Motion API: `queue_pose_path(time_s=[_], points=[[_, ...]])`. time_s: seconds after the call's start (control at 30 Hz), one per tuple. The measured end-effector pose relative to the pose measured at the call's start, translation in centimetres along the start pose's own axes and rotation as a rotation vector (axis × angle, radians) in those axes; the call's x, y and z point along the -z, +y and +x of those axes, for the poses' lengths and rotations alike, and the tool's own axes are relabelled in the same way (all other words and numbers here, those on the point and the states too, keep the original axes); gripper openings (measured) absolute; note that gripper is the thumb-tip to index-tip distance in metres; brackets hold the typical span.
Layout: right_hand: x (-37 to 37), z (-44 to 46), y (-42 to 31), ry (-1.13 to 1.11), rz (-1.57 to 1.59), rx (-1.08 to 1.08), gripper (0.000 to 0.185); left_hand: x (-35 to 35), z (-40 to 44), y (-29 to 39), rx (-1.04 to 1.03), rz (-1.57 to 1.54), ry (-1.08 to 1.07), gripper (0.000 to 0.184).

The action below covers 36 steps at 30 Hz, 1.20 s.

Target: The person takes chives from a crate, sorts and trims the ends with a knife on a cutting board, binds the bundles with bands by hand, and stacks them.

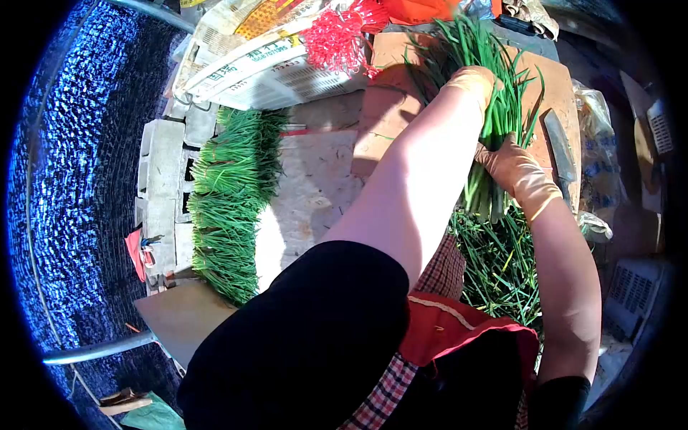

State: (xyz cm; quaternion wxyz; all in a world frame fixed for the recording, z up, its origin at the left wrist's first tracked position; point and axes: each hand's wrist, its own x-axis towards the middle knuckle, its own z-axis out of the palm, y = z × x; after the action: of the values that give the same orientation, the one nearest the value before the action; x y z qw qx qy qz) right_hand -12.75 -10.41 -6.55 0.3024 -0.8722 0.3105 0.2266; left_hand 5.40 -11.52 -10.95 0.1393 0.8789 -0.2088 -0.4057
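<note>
A thick bunch of garlic chives point(502, 118) lies over a tan board, leafy tops away from me and pale stem ends toward me. My left hand point(474, 80), in a light glove, reaches across to the leafy upper part; its fingers are hidden among the leaves. My right hand point(517, 170), in a tan glove, is closed around the lower stems from the right side. On the board right of the bunch rests a flat dark blade-like tool point(559, 145). Loose chive leaves point(499, 265) are heaped below, near my apron.
Tied chive bundles point(228, 193) stand in a row at left, beside grey concrete blocks point(163, 161). Red-and-white plastic ties point(333, 39) hang over a printed white carton point(276, 68). The tan board point(387, 61) sits at the back. A metal pipe point(100, 350) crosses lower left.
</note>
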Motion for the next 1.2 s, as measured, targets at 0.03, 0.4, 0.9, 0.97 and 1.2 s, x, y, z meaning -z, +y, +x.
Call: queue_pose_path(time_s=[0.03,0.4,0.9,0.97,1.2], points=[[0.0,0.7,-0.3,-0.058,-0.084,-0.088,0.125,0.7,-2.4,0.2,0.065,-0.151,0.020,0.051],[-0.6,3.5,5.1,-0.187,0.672,0.124,0.043,-3.6,-11.0,-5.3,-0.248,-0.756,0.171,0.051],[1.1,-0.1,3.3,-0.136,0.635,0.081,0.055,-5.9,-13.6,-8.2,-0.301,-0.175,0.286,0.050],[1.0,0.3,3.4,-0.153,0.626,0.183,0.058,-4.9,-14.9,-7.1,-0.236,-0.329,0.268,0.056],[3.5,1.6,3.7,-0.538,0.640,0.193,0.054,-5.6,-14.5,-5.2,-0.239,-0.359,0.314,0.108]])
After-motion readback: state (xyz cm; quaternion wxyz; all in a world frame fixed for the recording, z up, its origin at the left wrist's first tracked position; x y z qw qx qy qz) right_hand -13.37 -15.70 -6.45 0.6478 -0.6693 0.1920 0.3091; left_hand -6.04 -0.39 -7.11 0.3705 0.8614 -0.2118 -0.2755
